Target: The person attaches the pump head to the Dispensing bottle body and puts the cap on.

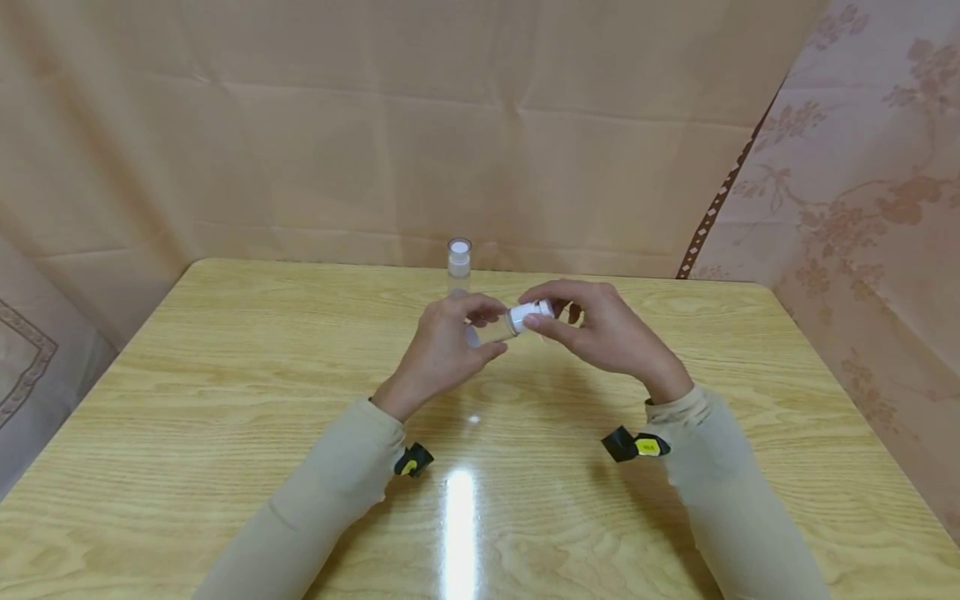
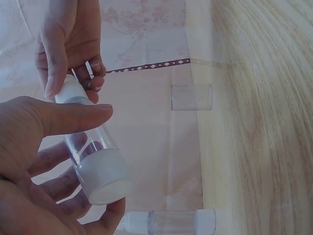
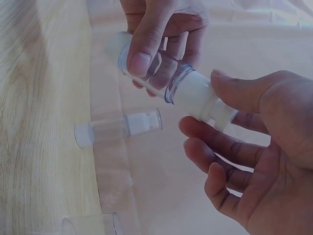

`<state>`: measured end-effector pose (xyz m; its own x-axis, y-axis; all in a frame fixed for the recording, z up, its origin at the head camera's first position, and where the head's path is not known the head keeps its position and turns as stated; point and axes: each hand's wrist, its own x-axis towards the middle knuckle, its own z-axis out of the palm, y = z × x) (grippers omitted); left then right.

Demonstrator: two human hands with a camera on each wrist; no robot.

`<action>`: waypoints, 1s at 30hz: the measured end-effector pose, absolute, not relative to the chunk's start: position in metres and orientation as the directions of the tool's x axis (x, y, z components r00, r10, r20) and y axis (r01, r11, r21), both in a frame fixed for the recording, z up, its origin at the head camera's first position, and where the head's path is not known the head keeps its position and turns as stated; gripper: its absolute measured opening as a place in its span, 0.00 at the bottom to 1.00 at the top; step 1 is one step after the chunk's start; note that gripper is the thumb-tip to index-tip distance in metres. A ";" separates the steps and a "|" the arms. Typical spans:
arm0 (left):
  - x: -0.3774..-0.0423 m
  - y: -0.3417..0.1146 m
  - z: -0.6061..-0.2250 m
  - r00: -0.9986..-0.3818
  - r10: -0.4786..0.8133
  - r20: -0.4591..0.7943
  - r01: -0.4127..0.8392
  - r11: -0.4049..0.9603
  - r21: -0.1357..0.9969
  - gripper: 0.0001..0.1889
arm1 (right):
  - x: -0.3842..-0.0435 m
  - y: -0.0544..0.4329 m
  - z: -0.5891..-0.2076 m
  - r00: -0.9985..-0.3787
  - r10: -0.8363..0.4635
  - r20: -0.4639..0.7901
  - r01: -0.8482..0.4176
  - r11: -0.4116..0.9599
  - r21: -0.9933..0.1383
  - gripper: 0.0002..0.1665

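Observation:
Tilted above the table, a small clear pump bottle (image 2: 102,171) with a white base is held between both hands. My left hand (image 1: 442,343) grips its clear body, thumb on one side and fingers round the other. The right hand (image 1: 603,329) pinches the white pump top (image 3: 193,93) between thumb and fingers, its other fingers curled loosely beneath. Behind the left hand, a second pump bottle (image 1: 459,271) stands upright with a clear cap over its white pump. A loose clear cap (image 2: 191,98) stands on the table beyond the hands.
The wood-grain table (image 1: 300,350) reflects a bright strip of light near its front. A beige curtain (image 1: 450,125) hangs along the back edge, and a flowered pink cloth (image 1: 870,208) hangs on the right.

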<state>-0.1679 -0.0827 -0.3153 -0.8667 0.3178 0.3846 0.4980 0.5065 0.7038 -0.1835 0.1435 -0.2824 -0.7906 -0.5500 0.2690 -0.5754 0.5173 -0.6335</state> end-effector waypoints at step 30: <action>-0.174 -0.087 -0.317 -0.897 0.363 0.252 0.398 0.419 0.816 0.19 | -0.182 0.146 -0.281 -0.769 -0.565 0.299 -0.603 0.485 -0.634 0.22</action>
